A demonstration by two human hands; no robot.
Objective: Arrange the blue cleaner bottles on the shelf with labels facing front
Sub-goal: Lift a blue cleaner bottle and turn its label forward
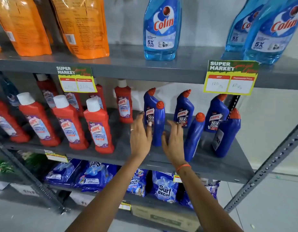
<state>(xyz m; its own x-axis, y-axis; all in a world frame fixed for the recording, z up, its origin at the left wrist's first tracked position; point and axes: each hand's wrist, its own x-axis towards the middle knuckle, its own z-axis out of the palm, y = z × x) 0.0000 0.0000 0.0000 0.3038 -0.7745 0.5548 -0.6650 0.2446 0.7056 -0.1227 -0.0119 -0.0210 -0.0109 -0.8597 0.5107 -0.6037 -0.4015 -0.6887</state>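
Several dark blue Harpic bottles with orange caps stand on the grey middle shelf. Three at the back show their labels to the front, one being the back middle bottle. A front bottle stands side-on with no label showing. Another front bottle leans, plain side out. The rightmost front bottle shows its back label at the left edge. My left hand and my right hand flank the side-on front bottle, fingers spread, holding nothing.
Red Harpic bathroom cleaner bottles fill the shelf's left half. Light blue Colin bottles and orange pouches stand on the shelf above. Price tags hang from its edge. Surf Excel packs lie below. A perforated upright rises at the right.
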